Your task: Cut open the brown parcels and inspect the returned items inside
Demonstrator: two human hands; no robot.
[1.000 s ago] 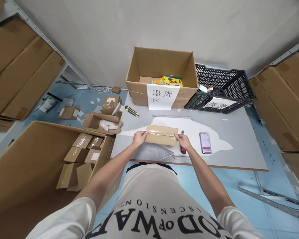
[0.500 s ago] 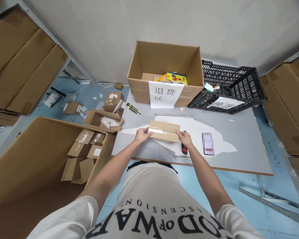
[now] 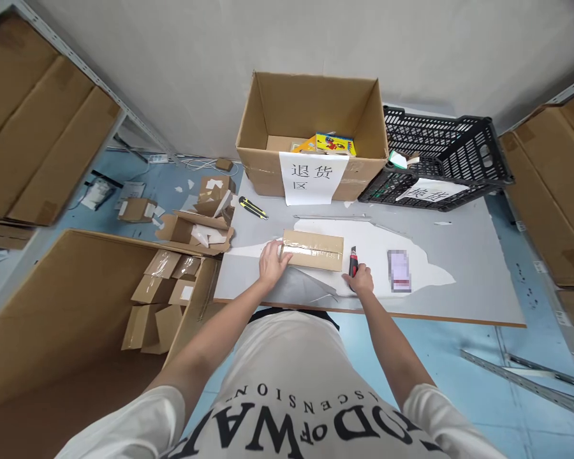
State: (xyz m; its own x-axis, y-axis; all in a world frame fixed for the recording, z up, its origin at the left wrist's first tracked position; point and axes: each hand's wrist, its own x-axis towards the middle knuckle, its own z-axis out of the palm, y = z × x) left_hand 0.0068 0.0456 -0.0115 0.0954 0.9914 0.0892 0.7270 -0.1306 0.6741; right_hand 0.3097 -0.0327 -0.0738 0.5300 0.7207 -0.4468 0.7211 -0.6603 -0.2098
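Carton: a small brown carton (image 3: 313,261) lies flat on the table (image 3: 483,280) at the middle of the frame, clear tape (image 3: 310,247) shining along its top seam.
Left hand: the person's left hand (image 3: 272,262) touches the carton's left end, thumb at the near corner; from where I stand, I cannot tell how firmly it presses.
Right hand: the right hand (image 3: 361,278), just right of the carton and apart from it, is closed around the lower handle of a red knife (image 3: 353,260).
Heft: probably light, though the contents are hidden; the board looks fairly stiff, likely to dent at the corners if squeezed.
Surface: the taped strip would likely be slick, the bare board less so.
Hold: the two short ends look the surest place for fingers, clear of the seam.
Knife: the plump handle should sit securely in the palm; its upper end is best kept away from fingers.
Nearby: a phone (image 3: 399,271) lies right of centre, a yellow knife (image 3: 253,208) left of centre, below an open box (image 3: 263,175).
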